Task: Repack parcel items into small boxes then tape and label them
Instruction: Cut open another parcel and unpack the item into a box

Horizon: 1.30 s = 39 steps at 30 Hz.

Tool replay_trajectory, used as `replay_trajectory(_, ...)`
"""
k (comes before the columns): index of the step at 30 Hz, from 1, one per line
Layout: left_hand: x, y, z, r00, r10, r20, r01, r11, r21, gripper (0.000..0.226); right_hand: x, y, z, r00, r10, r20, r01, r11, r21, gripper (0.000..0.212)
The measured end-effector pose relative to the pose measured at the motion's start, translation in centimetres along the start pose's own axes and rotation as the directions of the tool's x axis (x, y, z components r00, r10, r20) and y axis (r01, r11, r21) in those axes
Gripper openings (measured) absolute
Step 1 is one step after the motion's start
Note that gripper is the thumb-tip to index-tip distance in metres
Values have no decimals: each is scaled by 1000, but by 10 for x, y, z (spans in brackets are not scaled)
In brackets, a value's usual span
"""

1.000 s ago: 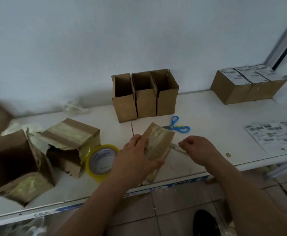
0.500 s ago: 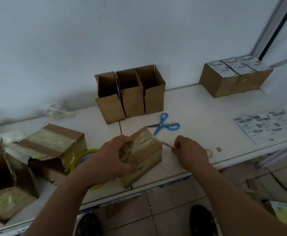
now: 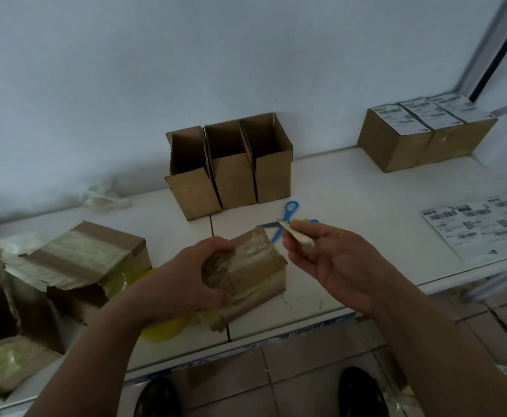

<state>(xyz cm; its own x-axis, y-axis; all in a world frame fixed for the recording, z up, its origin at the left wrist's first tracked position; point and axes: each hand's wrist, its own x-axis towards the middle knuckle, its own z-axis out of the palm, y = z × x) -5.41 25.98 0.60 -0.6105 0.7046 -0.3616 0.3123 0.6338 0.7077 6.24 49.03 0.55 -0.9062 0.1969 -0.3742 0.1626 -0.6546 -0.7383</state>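
Our right hand (image 3: 333,260) has lifted, fingers pinching a small pale cutter (image 3: 296,235), while our left hand (image 3: 186,281) grips the stiff, slick tape-wrapped brown cardboard parcel (image 3: 255,272) by its end.

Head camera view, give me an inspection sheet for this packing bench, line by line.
Surface: white bench, scuffed near front edge.
Job's things: taped parcel; three open small boxes; three labelled boxes; label sheet; yellow tape roll.
Clutter: torn cartons; crumpled plastic; blue scissors.
Grip: left hand holds the parcel; right hand pinches a small blade-like tool, type unclear.
Cables: nothing seen.
Surroundings: white wall; tiled floor; shoes below.
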Motion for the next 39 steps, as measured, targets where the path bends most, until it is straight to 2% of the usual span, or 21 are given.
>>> replay_trajectory(2,1,4,0,1000,6,-3,-6,1000,-18,74,4,5,5,998,-54,-24,53,998,-25,28)
replay_trajectory(4,2,7,1,1000,12,-4,-12,999,-35,73,7,8,10,975,-179,-135,138,954,-265,14)
replay_trajectory(6,2,7,0,1000,11,1,-11,999,-53,73,8,9,11,926,-297,-232,176,885,-431,17)
replay_trajectory(9,2,6,-1,1000,10,22,-9,999,-35,74,8,6,6,872,-358,-335,200,883,-425,20)
replay_trajectory(13,2,3,-3,999,-3,33,3,1000,-4,75,10,10,5,878,-304,-369,157,912,-378,15)
replay_trajectory(17,3,4,-2,1000,-5,30,5,1000,6,75,11,14,7,903,-268,-336,160,935,-316,11)
replay_trajectory(24,4,2,-3,999,-5,42,5,1000,-17,75,12,18,8,934,-234,-270,145,939,-313,11)
replay_trajectory(31,2,6,-2,999,22,27,-24,998,55,76,10,17,7,940,-231,-250,118,911,-396,12)
replay_trajectory(39,4,4,-1,999,41,12,-42,991,129,78,-12,14,-7,956,-163,-244,23,871,-491,15)
